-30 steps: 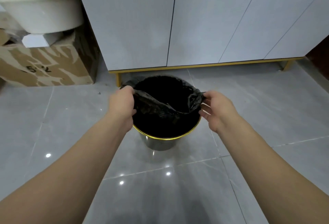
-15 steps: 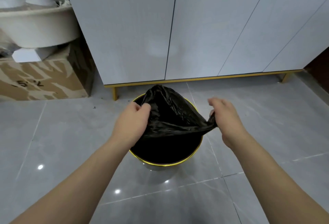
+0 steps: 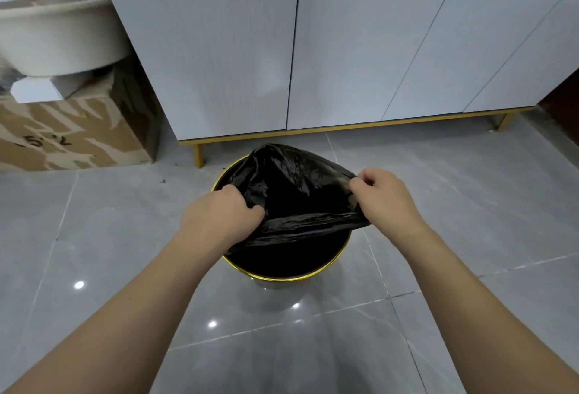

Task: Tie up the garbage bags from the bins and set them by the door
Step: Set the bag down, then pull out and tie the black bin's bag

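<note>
Black, crinkled plastic of the garbage bag [image 3: 291,186] rises out of a round bin [image 3: 282,277] with a thin gold rim, which stands on glossy grey floor tiles [image 3: 470,205] just in front of a white cabinet [image 3: 313,48] on gold legs. Open floor lies on the near side and to the right. Left hand [image 3: 219,215] grips the bag's left edge; right hand [image 3: 383,196] pinches its right edge. A cardboard box [image 3: 62,136] carrying a white basin [image 3: 59,39] sits to the left.

Two bare forearms enter from 6 o'clock — no sleeves. The left hand [image 3: 219,218] and right hand [image 3: 387,197] wear nothing — no gloves, rings or watch.
</note>
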Demonstrator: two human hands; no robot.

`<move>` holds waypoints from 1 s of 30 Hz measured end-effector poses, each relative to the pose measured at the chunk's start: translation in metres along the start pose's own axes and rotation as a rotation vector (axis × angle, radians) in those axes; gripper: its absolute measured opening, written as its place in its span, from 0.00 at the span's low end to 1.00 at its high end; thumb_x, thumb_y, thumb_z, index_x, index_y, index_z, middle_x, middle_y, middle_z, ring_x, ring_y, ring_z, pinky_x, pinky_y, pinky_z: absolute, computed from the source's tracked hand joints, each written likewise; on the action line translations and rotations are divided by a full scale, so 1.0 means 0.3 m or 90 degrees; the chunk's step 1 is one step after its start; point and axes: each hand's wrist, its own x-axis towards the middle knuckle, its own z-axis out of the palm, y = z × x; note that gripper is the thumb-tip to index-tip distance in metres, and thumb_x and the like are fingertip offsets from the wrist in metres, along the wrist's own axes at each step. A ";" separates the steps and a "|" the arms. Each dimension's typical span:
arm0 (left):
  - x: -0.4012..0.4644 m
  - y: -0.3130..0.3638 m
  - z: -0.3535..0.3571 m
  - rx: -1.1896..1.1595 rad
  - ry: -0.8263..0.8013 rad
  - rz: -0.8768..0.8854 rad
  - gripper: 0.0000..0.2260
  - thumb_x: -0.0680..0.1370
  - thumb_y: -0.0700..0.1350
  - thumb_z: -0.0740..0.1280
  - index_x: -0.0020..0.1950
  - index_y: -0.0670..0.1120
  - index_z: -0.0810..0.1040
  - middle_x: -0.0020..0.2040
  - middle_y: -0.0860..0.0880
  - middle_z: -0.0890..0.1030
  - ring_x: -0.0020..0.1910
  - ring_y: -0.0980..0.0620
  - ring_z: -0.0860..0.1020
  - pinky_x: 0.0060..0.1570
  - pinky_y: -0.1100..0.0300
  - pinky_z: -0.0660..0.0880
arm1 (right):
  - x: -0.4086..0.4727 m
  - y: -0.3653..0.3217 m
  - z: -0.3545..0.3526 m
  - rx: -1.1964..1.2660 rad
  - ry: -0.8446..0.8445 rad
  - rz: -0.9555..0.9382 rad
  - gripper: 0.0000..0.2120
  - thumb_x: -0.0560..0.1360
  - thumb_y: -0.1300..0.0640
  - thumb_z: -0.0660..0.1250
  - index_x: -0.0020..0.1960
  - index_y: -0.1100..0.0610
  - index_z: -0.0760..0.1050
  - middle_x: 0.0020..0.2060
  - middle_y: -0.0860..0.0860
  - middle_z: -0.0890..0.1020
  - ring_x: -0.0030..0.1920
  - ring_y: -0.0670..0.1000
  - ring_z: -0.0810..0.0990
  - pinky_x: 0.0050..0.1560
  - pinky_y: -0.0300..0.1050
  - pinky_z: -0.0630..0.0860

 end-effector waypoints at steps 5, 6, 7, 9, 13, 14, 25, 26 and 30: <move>-0.025 -0.001 -0.007 0.139 -0.029 -0.011 0.04 0.74 0.45 0.63 0.41 0.46 0.71 0.35 0.49 0.75 0.32 0.49 0.73 0.28 0.59 0.65 | 0.000 -0.022 -0.019 0.447 -0.040 0.143 0.07 0.76 0.57 0.62 0.40 0.56 0.74 0.33 0.51 0.78 0.34 0.50 0.75 0.33 0.43 0.70; -0.028 0.000 -0.014 0.149 -0.040 -0.005 0.05 0.74 0.43 0.62 0.38 0.46 0.72 0.35 0.49 0.76 0.32 0.49 0.74 0.28 0.59 0.66 | -0.001 -0.022 -0.025 0.484 -0.041 0.145 0.08 0.77 0.58 0.61 0.40 0.56 0.74 0.32 0.50 0.79 0.34 0.49 0.76 0.33 0.43 0.70; -0.029 0.002 -0.022 0.142 -0.049 -0.002 0.05 0.74 0.43 0.61 0.37 0.47 0.72 0.35 0.48 0.76 0.32 0.49 0.74 0.28 0.59 0.66 | -0.003 -0.023 -0.031 0.515 -0.038 0.144 0.08 0.78 0.58 0.61 0.40 0.56 0.74 0.32 0.50 0.79 0.34 0.49 0.76 0.33 0.43 0.71; -0.040 0.009 -0.047 0.083 -0.055 -0.005 0.07 0.75 0.46 0.60 0.39 0.46 0.72 0.35 0.48 0.75 0.33 0.48 0.75 0.29 0.59 0.67 | -0.007 -0.034 -0.042 0.595 -0.034 0.152 0.07 0.79 0.58 0.61 0.45 0.58 0.76 0.35 0.51 0.83 0.36 0.50 0.80 0.35 0.44 0.75; -0.092 0.032 -0.149 0.016 -0.102 -0.035 0.24 0.69 0.70 0.62 0.44 0.48 0.71 0.35 0.51 0.76 0.31 0.49 0.76 0.30 0.60 0.69 | -0.009 -0.085 -0.092 0.767 -0.010 0.155 0.05 0.79 0.58 0.62 0.49 0.59 0.75 0.40 0.54 0.84 0.41 0.53 0.82 0.44 0.49 0.78; -0.114 0.033 -0.164 0.064 -0.152 -0.020 0.24 0.68 0.71 0.62 0.42 0.49 0.72 0.35 0.52 0.78 0.27 0.52 0.77 0.26 0.62 0.69 | -0.011 -0.098 -0.104 0.779 0.001 0.142 0.05 0.79 0.58 0.62 0.48 0.58 0.75 0.40 0.54 0.83 0.40 0.53 0.81 0.43 0.48 0.77; -0.342 0.203 -0.401 -0.852 -0.189 0.209 0.15 0.78 0.48 0.67 0.53 0.36 0.79 0.46 0.37 0.84 0.43 0.42 0.84 0.39 0.55 0.82 | -0.072 -0.190 -0.378 0.946 0.153 0.023 0.07 0.78 0.58 0.63 0.42 0.58 0.73 0.36 0.54 0.79 0.37 0.53 0.78 0.39 0.43 0.76; -0.373 0.236 -0.413 -0.921 -0.200 0.250 0.17 0.78 0.48 0.66 0.58 0.34 0.77 0.51 0.33 0.82 0.48 0.38 0.82 0.47 0.51 0.81 | -0.088 -0.190 -0.413 0.941 0.160 0.027 0.06 0.77 0.57 0.64 0.43 0.58 0.74 0.39 0.55 0.79 0.39 0.53 0.77 0.41 0.43 0.75; -0.467 0.368 -0.441 -1.009 -0.205 0.347 0.14 0.77 0.47 0.66 0.53 0.36 0.77 0.48 0.35 0.77 0.47 0.39 0.76 0.50 0.48 0.75 | -0.161 -0.178 -0.553 0.919 0.180 0.044 0.05 0.76 0.55 0.65 0.49 0.56 0.72 0.45 0.54 0.76 0.44 0.52 0.75 0.46 0.45 0.72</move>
